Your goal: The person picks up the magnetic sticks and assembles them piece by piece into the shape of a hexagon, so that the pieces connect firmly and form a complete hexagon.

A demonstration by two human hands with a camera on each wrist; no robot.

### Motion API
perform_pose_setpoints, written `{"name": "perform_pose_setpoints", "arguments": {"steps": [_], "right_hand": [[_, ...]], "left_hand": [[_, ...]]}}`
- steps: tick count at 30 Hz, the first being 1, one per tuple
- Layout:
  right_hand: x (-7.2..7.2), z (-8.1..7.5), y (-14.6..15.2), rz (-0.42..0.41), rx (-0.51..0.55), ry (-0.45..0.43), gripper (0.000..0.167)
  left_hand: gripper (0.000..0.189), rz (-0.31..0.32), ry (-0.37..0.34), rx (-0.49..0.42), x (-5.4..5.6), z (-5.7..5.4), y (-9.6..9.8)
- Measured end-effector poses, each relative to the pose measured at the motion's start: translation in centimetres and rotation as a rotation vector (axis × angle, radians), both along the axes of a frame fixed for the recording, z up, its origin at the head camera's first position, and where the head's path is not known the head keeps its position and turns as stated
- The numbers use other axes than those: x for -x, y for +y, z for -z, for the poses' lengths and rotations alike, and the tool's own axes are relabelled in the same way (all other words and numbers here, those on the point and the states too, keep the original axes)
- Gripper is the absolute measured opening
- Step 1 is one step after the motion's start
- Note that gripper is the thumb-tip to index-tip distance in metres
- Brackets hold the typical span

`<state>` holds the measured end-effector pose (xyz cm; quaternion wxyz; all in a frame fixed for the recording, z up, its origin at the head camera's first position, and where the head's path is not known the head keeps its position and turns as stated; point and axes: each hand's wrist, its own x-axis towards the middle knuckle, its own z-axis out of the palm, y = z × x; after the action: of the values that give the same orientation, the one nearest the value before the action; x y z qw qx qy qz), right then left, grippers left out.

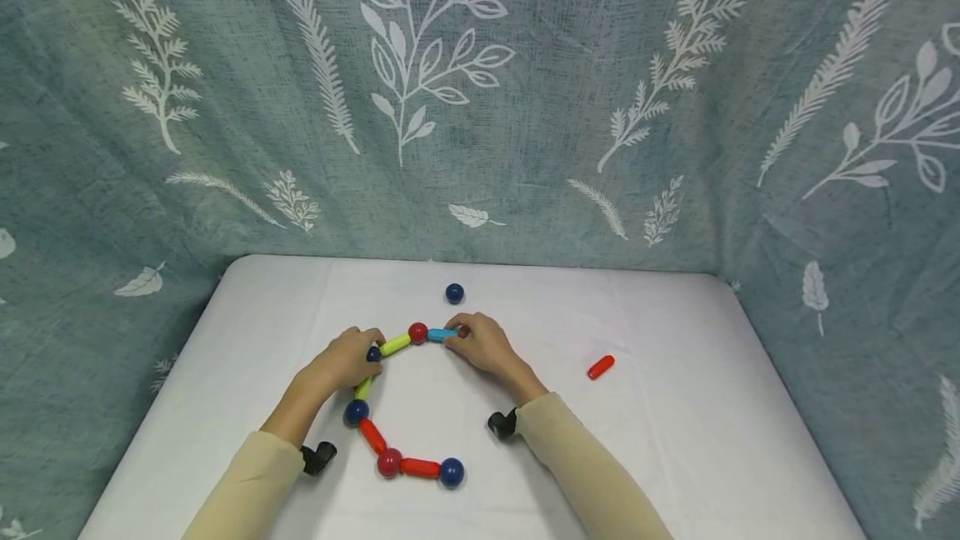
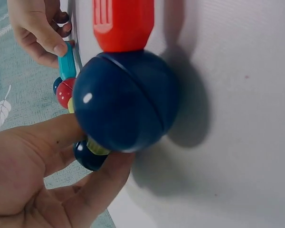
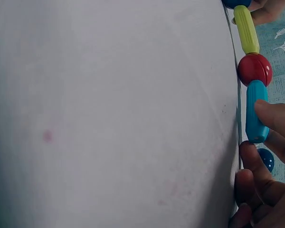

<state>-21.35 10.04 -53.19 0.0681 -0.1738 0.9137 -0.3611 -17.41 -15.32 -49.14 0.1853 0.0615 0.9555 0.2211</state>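
A curved chain of balls and short rods lies on the white table. My left hand (image 1: 347, 359) holds a dark blue ball (image 1: 373, 354) at the chain's upper left, fingers on either side of it. Lime green rods (image 1: 395, 345) run from that ball to a red ball (image 1: 417, 332) and down to another blue ball (image 2: 126, 102). My right hand (image 1: 486, 346) pinches a light blue rod (image 3: 257, 114) between thumb and fingers. One end of this rod meets the red ball; its other end is bare. Red rods (image 1: 372, 436), a second red ball (image 1: 389, 462) and a blue end ball (image 1: 452, 472) form the lower part.
A loose blue ball (image 1: 454, 293) sits near the table's back edge. To the right of my right hand lies a single red rod (image 1: 601, 367). Behind the white table (image 1: 675, 440) hangs a green-blue curtain (image 1: 547, 107) with white leaf prints.
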Motion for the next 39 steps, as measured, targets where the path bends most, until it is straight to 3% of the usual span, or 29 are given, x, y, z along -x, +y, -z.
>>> {"name": "perform_pose_setpoints", "arguments": {"steps": [4, 8, 11, 15, 20, 26, 35, 39], "right_hand": [[0.2, 0.3, 0.1, 0.0, 0.011, -0.011, 0.019], [0.5, 0.7, 0.2, 0.005, 0.046, -0.05, 0.019], [0.7, 1.0, 0.4, -0.001, 0.105, -0.104, 0.02], [0.7, 1.1, 0.7, 0.003, 0.191, -0.186, 0.023], [0.4, 0.8, 0.9, 0.021, 0.235, -0.231, 0.022], [0.2, 0.7, 0.9, 0.036, 0.258, -0.232, 0.022], [0.1, 0.8, 0.8, 0.051, 0.271, -0.231, 0.022], [0.2, 0.9, 0.8, 0.134, 0.369, -0.232, 0.02]], "left_hand": [[0.055, 0.013, 0.07, 0.071, -0.1, -0.2, 0.6], [0.067, 0.087, 0.178, 0.172, 0.6, -0.6, 2.5], [0.061, 0.158, 0.22, 0.181, 1.6, -0.9, 4.3], [0.048, 0.219, 0.198, 0.14, 2.7, -0.5, 6.5], [0.034, 0.232, 0.162, 0.127, 3.4, 0.4, 7.9], [0.021, 0.217, 0.184, 0.108, 3.6, 0.2, 7.9], [0.021, 0.196, 0.202, 0.063, 3.6, 0.4, 7.4], [0.022, 0.195, 0.219, 0.059, 3.5, 0.6, 7.2]]}}
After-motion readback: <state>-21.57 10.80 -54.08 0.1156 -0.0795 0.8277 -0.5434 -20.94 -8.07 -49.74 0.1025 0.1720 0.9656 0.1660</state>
